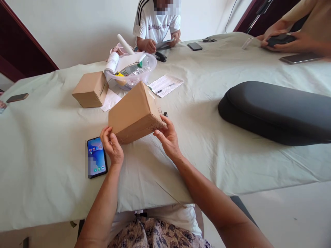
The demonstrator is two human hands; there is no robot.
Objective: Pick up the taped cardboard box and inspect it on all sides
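A brown cardboard box (131, 112) is held tilted over the cloth-covered table, between my two hands. My left hand (111, 144) grips its near left corner, with fingers and thumb closed on the edge. At the near right corner, my right hand (168, 136) holds the box with its thumb and fingers. Some dark marks show on the box's right end; its underside is hidden. Just left of my left wrist lies a phone (97, 156) with its screen lit. A black marker (166, 114) shows partly beyond my right fingers.
Another cardboard box (90, 88) stands left of a clear plastic basin (152, 65) with bottles and rolls in it. A printed sheet (172, 84) lies to the right, with a pen on it. A large black case (279, 112) occupies the right side. Two people sit around the table (201, 148).
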